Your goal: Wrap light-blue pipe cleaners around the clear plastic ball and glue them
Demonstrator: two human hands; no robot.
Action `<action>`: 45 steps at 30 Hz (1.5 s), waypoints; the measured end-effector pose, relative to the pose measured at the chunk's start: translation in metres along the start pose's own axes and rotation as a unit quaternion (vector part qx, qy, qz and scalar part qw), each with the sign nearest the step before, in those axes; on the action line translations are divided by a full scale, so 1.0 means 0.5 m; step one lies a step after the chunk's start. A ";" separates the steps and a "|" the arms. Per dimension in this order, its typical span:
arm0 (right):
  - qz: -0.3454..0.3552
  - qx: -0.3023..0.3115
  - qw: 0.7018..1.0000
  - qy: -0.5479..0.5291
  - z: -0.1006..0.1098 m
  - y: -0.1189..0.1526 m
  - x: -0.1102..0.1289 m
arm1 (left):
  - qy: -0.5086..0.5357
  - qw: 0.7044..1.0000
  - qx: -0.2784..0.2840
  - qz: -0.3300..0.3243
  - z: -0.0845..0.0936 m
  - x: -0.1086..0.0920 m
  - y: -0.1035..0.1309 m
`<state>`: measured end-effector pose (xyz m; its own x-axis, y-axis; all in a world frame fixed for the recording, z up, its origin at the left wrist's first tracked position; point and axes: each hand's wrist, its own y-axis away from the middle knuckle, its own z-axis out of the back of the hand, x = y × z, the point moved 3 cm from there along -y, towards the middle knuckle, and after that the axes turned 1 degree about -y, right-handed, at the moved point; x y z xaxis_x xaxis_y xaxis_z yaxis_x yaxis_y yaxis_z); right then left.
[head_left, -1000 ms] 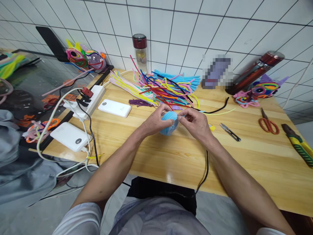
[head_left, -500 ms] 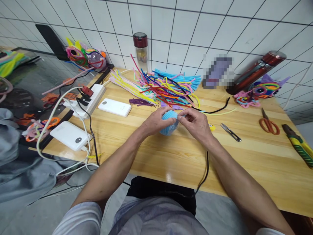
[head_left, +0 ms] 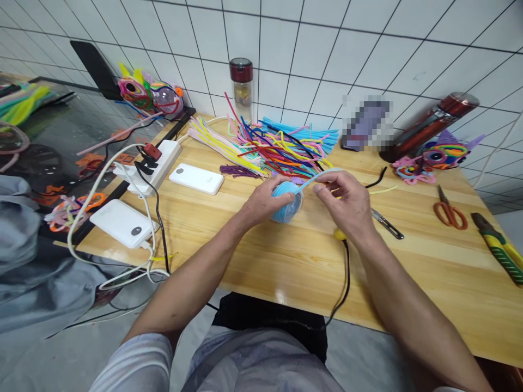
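Note:
My left hand [head_left: 263,202] cups a light blue ball wound from pipe cleaner [head_left: 286,202] just above the wooden table [head_left: 429,272]. My right hand [head_left: 347,204] pinches the free end of a light blue pipe cleaner [head_left: 321,177] that runs from the ball up and to the right. A heap of coloured pipe cleaners [head_left: 269,147] lies just behind both hands. A yellow-tipped tool on a black cord [head_left: 341,235] rests under my right wrist.
Thread snips [head_left: 387,223], orange scissors [head_left: 449,209] and a yellow-green cutter [head_left: 500,253] lie to the right. Two white power banks [head_left: 196,178] [head_left: 122,223] and a power strip [head_left: 153,166] sit on the left with cables. A glass bottle [head_left: 241,81] and pipe-cleaner figures [head_left: 439,152] stand at the back.
My right hand has drawn away from the ball to the right, pulling a length of blue pipe cleaner out taut. My left hand keeps holding the ball.

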<state>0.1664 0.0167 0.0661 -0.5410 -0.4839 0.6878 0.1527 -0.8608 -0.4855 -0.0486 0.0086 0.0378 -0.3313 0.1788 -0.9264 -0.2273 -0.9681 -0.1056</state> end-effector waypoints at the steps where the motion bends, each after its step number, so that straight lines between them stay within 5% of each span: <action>1: -0.010 -0.007 1.000 0.017 0.018 -0.001 -0.002 | 0.005 1.000 -0.010 0.001 0.001 0.001 0.000; 7: -0.082 0.066 0.973 0.207 0.120 0.077 -0.060 | 0.063 0.992 -0.105 -0.017 0.005 0.024 -0.006; 12: -0.341 0.199 0.824 0.406 0.118 0.160 -0.087 | 0.102 0.981 -0.164 -0.019 0.004 0.044 -0.013; 16: -0.397 0.225 0.783 0.422 0.077 0.153 -0.069 | 0.128 0.977 -0.170 -0.012 0.001 0.049 -0.017; 20: -0.399 0.199 0.798 0.405 0.071 0.135 -0.095 | 0.151 0.974 -0.168 -0.001 0.002 0.046 -0.018; 23: -0.396 0.139 0.847 0.327 0.090 0.142 -0.128 | 0.173 0.971 -0.166 0.003 0.004 0.040 -0.018; 27: -0.374 -0.024 0.926 -0.049 0.117 0.164 -0.125 | 0.225 0.961 -0.160 0.021 0.007 0.037 -0.020; 29: -0.323 -0.045 0.912 -0.248 0.119 0.166 -0.096 | 0.259 0.952 -0.159 0.038 0.006 0.040 -0.022; 32: -0.312 0.044 0.856 -0.410 0.100 0.156 -0.043 | 0.310 0.936 -0.154 0.063 0.002 0.050 -0.026; 34: -0.309 0.066 0.848 -0.426 0.088 0.140 -0.020 | 0.337 0.928 -0.144 0.071 0.000 0.056 -0.029; 40: -0.238 0.054 0.920 -0.306 0.077 0.087 -0.013 | 0.335 0.936 -0.085 0.072 -0.001 0.055 -0.026; 45: -0.204 0.083 0.925 -0.309 0.079 0.080 -0.037 | 0.286 0.955 -0.031 0.073 0.000 0.048 -0.018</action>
<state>0.2152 -0.0153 0.0553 -0.0142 -0.0676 0.9976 0.1933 -0.9791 -0.0636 -0.0543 0.0213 0.0166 0.2035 -0.0677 -0.9767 -0.1571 -0.9869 0.0357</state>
